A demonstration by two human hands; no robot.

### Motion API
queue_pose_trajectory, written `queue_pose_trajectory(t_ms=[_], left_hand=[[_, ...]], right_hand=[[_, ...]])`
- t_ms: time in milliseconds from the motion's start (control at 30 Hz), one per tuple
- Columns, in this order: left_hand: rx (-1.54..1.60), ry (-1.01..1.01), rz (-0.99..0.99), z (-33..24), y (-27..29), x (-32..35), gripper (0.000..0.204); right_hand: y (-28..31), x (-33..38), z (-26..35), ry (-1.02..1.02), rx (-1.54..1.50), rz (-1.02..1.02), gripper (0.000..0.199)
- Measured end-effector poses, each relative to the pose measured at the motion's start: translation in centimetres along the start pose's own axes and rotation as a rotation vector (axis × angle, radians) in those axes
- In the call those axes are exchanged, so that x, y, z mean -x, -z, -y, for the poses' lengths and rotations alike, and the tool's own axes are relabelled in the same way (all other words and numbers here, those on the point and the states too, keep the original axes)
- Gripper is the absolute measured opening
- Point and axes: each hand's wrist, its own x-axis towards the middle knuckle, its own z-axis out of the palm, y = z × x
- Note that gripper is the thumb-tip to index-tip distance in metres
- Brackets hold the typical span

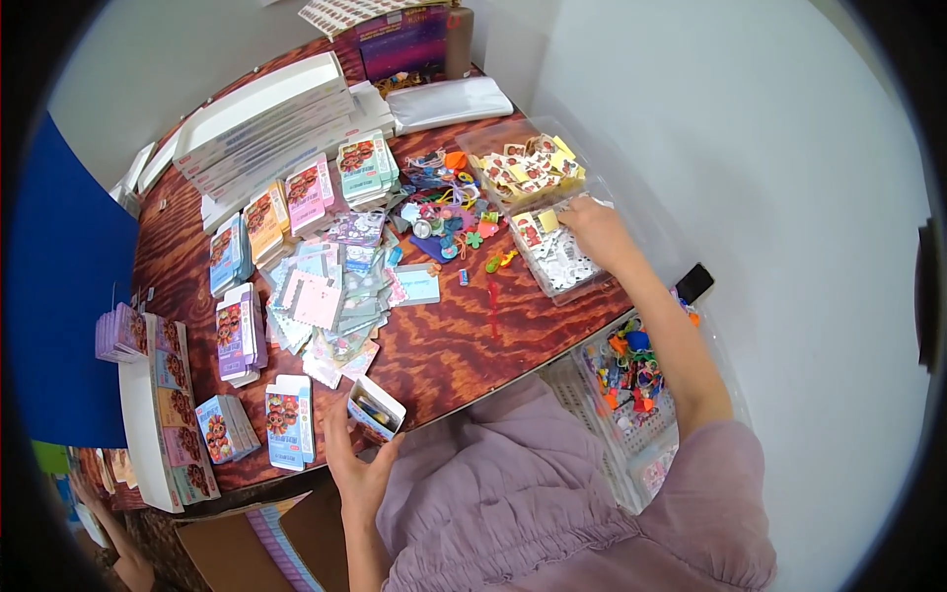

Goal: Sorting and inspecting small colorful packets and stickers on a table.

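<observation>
My left hand [357, 462] is wrapped round a small open carton [379, 407] at the table's front edge. The carton's top is open, and small items show inside, too small to name. My right hand [596, 232] reaches into the near compartment of a clear plastic container [564, 292]. Its fingers are bent together among small white packets [567, 259]; whatever they pinch is hidden. The far compartment holds a heap of small printed cards [533, 168]. Next to the held carton lie flat blue cartons [287, 419].
Loose paper cards [330, 296] and colourful trinkets [449, 217] cover the table's middle. Carton stacks [237, 331], a long display tray [148, 434] and stacked white trays [266, 109] stand left. A trinket bin [631, 370] and phone [694, 283] are at right. Another person's arm [113, 528] shows lower left.
</observation>
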Motion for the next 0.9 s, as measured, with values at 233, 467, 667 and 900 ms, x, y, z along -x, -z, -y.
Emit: queue_pose_trajectory(t_ms=[233, 467, 667, 900], left_hand=[[-0.001, 0.041, -0.005, 0.0, 0.2, 0.2, 0.079], [0.019, 0.002, 0.039, -1.0, -0.4, -0.3, 0.077], [-0.021, -0.125, 0.083, -3.1, -1.8, -1.3, 0.078], [0.004, -0.098, 0.121, -3.7, -2.2, -1.0, 0.076]], right_hand=[[-0.1, 1.0, -1.2, -0.164, -0.133, -0.056, 0.012], [0.8, 1.8, -2.5, -0.718, -0.963, -0.038, 0.013], [3.7, 2.2, 0.1, -0.73, -1.193, 0.013, 0.011], [4.9, 2.3, 3.5, -0.669, -1.317, 0.102, 0.01]])
